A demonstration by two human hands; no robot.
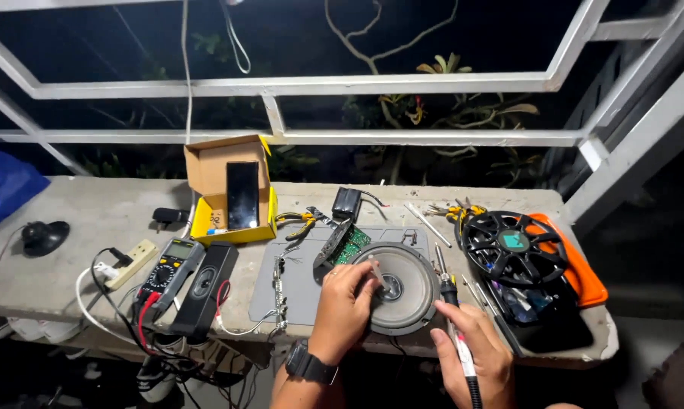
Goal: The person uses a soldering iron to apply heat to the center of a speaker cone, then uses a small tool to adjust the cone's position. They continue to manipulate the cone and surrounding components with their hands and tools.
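Observation:
A round grey speaker (411, 303) lies face up on a grey work mat (296, 284). My left hand (345, 310), with a black watch on the wrist, rests on the speaker's left side and pinches a thin strand of solder wire (377, 271) near the cone's centre. My right hand (474, 356) grips a soldering iron (449, 291), its tip pointing up along the speaker's right rim. A green circuit board (351, 244) sits just behind the speaker.
A multimeter (167, 269) with red and black leads, a black oblong speaker (205, 288) and a power strip (129, 263) lie at left. A yellow box (232, 220) props a phone (242, 195). Pliers (300, 221), a black fan grille (514, 246) on an orange tray (580, 273) lie at right.

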